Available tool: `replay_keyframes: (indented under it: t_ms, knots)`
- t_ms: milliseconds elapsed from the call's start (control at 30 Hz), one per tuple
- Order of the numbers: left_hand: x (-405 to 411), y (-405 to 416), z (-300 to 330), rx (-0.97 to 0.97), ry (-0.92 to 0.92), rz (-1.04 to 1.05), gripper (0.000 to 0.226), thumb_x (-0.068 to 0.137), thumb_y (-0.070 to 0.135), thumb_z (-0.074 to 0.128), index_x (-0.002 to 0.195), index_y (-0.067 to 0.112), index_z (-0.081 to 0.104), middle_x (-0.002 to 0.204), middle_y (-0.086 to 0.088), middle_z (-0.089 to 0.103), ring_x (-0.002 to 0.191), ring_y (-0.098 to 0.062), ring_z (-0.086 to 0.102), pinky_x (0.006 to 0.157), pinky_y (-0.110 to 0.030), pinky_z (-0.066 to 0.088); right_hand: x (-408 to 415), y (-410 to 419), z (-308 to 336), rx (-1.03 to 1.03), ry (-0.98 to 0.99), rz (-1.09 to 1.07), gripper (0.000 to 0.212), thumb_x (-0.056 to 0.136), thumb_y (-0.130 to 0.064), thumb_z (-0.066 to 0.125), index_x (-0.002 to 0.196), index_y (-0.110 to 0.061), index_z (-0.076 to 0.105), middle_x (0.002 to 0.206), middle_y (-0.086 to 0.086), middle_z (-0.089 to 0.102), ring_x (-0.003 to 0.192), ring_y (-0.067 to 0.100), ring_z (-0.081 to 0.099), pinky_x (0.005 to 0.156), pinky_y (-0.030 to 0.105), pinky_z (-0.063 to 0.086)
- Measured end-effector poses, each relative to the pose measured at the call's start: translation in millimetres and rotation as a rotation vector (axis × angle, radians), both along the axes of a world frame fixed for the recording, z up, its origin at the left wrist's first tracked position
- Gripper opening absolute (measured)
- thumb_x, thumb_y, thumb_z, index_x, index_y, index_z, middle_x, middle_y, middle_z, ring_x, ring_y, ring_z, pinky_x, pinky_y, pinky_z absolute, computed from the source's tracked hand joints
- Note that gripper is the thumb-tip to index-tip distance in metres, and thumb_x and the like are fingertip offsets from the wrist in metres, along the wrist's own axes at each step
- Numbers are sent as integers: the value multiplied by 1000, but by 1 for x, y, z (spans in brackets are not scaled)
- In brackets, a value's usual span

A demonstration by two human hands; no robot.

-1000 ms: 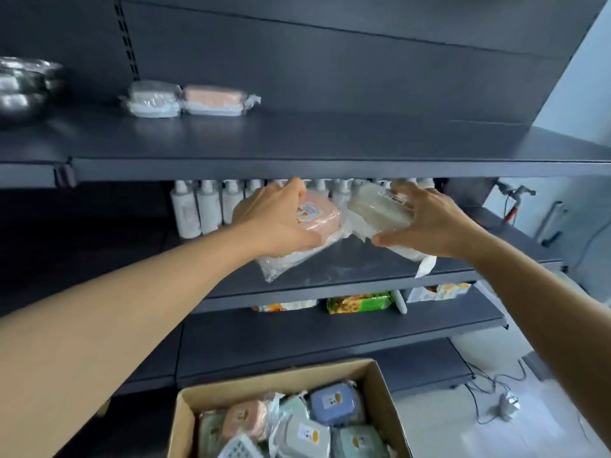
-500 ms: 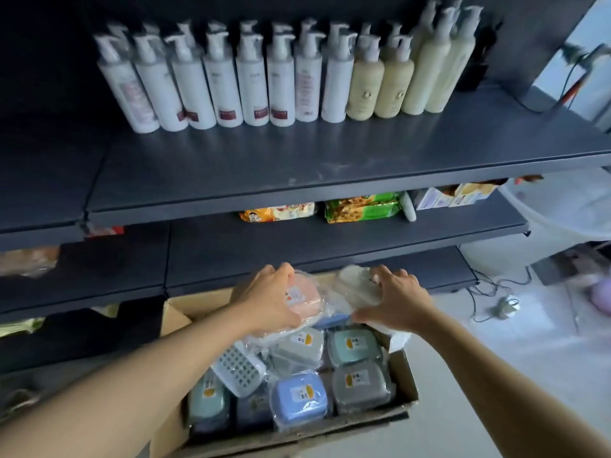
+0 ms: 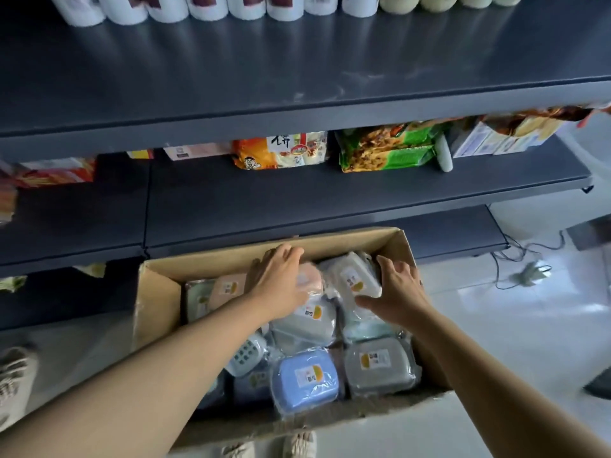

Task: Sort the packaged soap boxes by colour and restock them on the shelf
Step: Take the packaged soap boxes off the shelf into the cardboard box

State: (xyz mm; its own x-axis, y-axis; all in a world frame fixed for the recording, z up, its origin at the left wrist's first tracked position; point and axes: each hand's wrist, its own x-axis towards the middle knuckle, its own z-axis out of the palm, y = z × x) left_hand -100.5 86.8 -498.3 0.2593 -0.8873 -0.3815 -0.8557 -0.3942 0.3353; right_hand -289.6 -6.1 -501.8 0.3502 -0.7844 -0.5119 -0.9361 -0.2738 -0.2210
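Both hands reach into the carton (image 3: 158, 302): left (image 3: 281, 285) grips a pink soap box (image 3: 312, 280), right (image 3: 401, 292) a white one (image 3: 353, 279).

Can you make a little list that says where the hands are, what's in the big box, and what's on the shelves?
left hand: grips the pink soap box inside the cardboard box
right hand: grips the white soap box, also in the box
other soap boxes: a blue one, a grey one, all in clear wrap
shelf above box: orange snack bag, green noodle packs
top of view: bottle bottoms
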Motion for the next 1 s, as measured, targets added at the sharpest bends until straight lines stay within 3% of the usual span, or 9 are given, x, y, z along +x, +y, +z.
replay_keyframes:
  t_ms: [167,400,533,700,1000]
  knots:
    - [21,16,35,70,-7,30,63,77,32,68,132,21,39,131,-2,45,122,-25,47,99,-40,41,17,1,38,-2,-35,75,77,76,-53,67,136,-16,35,134,13,44,124,30,38,104,39,34]
    - [54,31,147,56,0,64,62,84,35,62,137,22,33,138,-1,42,123,-24,44,96,-41,43,54,4,158,-39,-166,219,76,83,-41,65,144,-14,29,138,12,42,127,29,40,101,36,38]
    - [67,40,225,-19,-68,75,59,84,35,63,136,24,38,137,2,45,125,-20,44,95,-37,43,68,7,239,-141,-237,283,68,82,-40,66,137,-12,38,129,12,48,117,29,48,92,37,44]
    - [74,53,315,-129,-74,101,56,86,37,64,136,25,40,139,5,42,124,-16,43,96,-36,42,80,14,329,-266,-312,368,68,84,-40,65,141,-16,36,136,9,45,122,27,47,98,39,43]
    - [84,79,427,-381,-173,159,57,85,38,64,136,27,40,135,4,45,118,-16,47,96,-40,45,108,32,428,-462,-405,473,68,85,-40,64,141,-16,35,136,8,48,119,26,50,94,34,44]
